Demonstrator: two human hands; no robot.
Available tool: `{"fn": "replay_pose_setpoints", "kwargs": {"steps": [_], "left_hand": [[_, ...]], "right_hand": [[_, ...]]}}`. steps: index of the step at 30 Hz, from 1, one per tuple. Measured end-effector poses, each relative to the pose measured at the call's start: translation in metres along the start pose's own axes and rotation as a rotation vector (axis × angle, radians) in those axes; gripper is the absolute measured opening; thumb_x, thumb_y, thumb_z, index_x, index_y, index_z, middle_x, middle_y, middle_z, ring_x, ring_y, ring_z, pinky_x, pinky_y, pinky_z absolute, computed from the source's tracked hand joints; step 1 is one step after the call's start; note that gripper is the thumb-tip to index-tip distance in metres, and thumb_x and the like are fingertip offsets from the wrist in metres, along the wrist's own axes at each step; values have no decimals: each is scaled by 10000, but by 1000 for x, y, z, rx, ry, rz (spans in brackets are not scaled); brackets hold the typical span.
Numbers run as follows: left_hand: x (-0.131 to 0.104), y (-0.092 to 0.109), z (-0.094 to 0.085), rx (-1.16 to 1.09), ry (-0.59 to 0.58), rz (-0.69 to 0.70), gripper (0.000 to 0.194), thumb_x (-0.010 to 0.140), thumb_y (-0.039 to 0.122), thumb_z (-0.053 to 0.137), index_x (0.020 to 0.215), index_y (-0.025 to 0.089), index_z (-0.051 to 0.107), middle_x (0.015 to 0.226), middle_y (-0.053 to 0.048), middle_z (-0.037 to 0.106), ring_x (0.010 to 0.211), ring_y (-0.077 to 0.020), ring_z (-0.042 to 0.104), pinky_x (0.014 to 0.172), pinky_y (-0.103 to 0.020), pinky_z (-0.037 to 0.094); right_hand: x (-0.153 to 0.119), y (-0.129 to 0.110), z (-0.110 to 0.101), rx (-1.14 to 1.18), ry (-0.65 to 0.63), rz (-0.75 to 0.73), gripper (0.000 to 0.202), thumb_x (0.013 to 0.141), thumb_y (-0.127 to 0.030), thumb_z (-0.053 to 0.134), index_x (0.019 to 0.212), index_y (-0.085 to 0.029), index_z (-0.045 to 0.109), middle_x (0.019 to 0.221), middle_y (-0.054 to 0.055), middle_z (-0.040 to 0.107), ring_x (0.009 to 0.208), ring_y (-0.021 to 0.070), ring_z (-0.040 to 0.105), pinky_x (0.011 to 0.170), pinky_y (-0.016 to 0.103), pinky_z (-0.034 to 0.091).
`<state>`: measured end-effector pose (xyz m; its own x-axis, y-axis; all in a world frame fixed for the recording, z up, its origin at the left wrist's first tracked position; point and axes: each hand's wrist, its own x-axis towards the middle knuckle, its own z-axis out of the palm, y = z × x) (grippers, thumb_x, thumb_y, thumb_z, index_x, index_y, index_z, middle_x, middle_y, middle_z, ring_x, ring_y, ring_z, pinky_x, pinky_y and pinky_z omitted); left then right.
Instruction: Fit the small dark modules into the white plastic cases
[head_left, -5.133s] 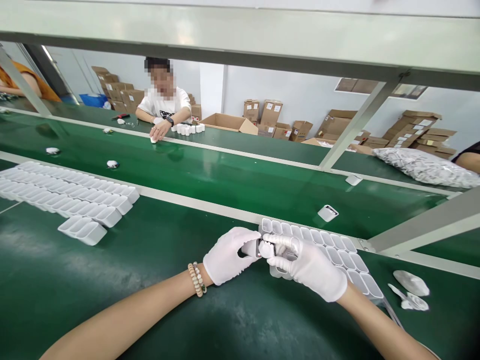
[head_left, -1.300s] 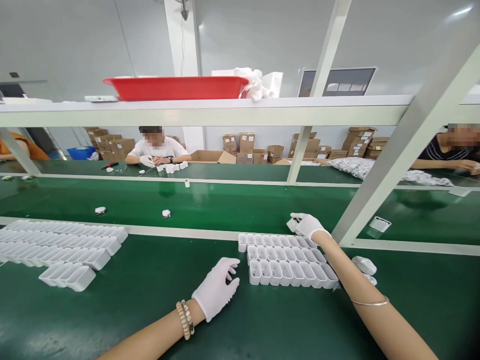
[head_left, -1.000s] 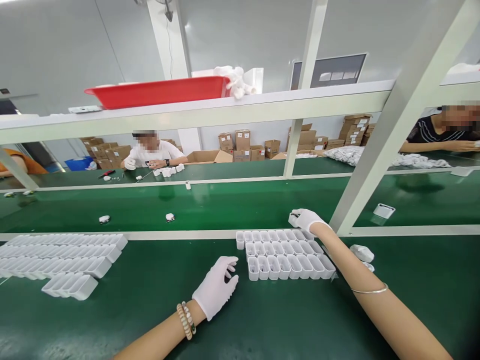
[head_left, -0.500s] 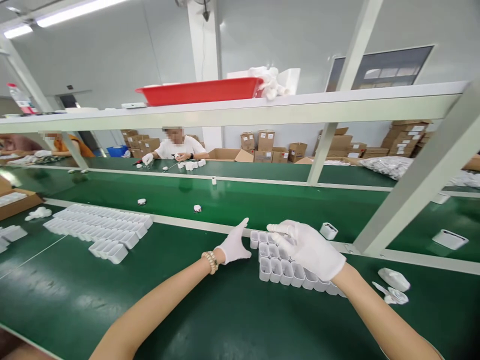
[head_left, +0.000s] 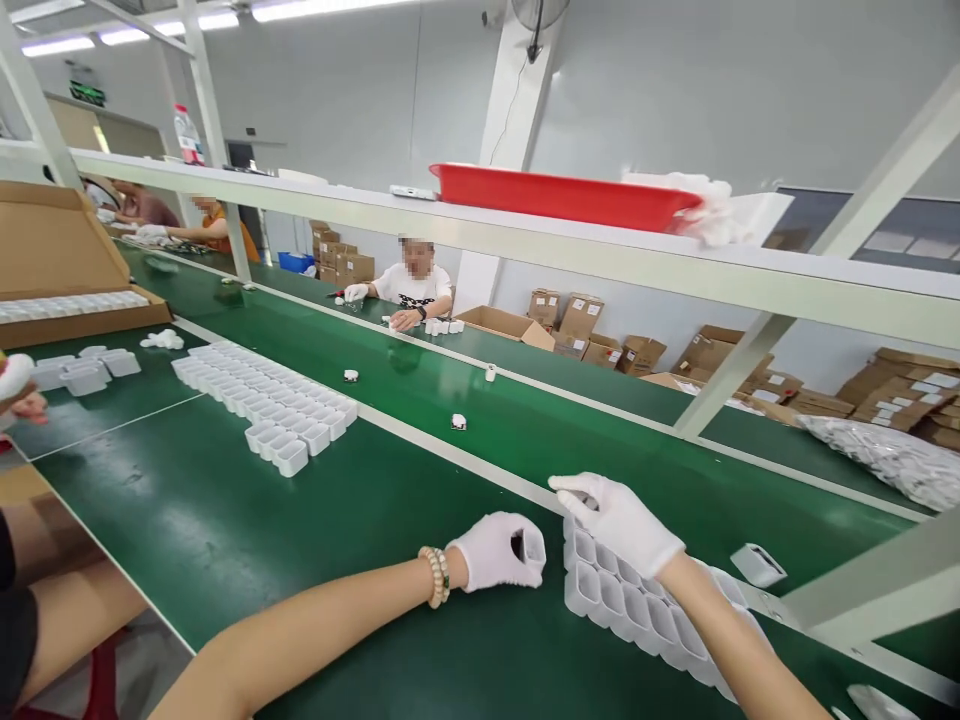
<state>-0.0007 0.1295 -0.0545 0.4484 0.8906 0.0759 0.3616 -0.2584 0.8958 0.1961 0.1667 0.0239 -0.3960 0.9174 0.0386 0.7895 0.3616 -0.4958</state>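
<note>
My left hand (head_left: 496, 551), in a white glove with a bead bracelet at the wrist, is closed around a small white open-topped case (head_left: 531, 546) at the left end of a block of the same cases (head_left: 627, 602) standing in rows on the green table. My right hand (head_left: 616, 519), also gloved, lies flat on the far left corner of that block with the fingers stretched out to the left; nothing shows in its grasp.
One white case (head_left: 757, 565) and small white parts (head_left: 458, 422) lie on the green belt beyond. More case rows (head_left: 262, 392) and a cardboard box (head_left: 67, 310) are to the left. A co-worker (head_left: 412, 288) sits opposite; another person's hand (head_left: 19, 388) is at the left edge. A red tray (head_left: 562, 197) sits on the shelf.
My right hand came back from the belt, leaving a case there, and settled on the block. My left hand moved up to the block's end and closed on a case. The view swung left.
</note>
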Motion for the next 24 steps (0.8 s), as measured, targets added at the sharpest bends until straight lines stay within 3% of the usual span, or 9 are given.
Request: {"fn": "replay_pose_setpoints", "kwargs": {"steps": [3,6,10,16,24], "left_hand": [[-12,1,-4,5,-45,10,195,586,285,798,736,198,709,803,29,719,776,-161,652,731,-248,508],[-11,2,-3,17,-85,8,220,600,341,799,768,221,723,842,27,729,843,-179,653,752,-253,502],[-3,-2,2,7,-184,-12,254,625,397,797,807,231,739,827,23,728,779,-172,661,695,-243,508],[5,-7,4,-4,-223,-24,338,549,459,843,813,269,749,825,26,729,786,-192,657,678,-254,523],[-4,-1,-2,-84,-199,-7,277,648,436,787,838,241,731,871,20,733,834,-186,666,743,-266,527]], "right_hand": [[65,-17,28,-46,-60,-6,315,897,-257,585,1199,-221,667,1140,101,691,994,237,667,975,417,490],[126,-27,55,-70,-93,-2,365,928,-284,605,1280,-193,576,1274,110,606,1079,240,621,969,472,486],[178,-31,77,-64,-133,-39,345,951,-323,584,1275,-205,560,1339,98,550,1123,243,591,935,468,511],[204,-15,87,-16,-218,-65,319,945,-323,594,1230,-181,583,1254,89,598,1051,226,622,886,442,536],[192,8,84,80,-266,-12,318,941,-325,603,1216,-167,586,1213,84,617,1021,219,634,861,431,545]]}}
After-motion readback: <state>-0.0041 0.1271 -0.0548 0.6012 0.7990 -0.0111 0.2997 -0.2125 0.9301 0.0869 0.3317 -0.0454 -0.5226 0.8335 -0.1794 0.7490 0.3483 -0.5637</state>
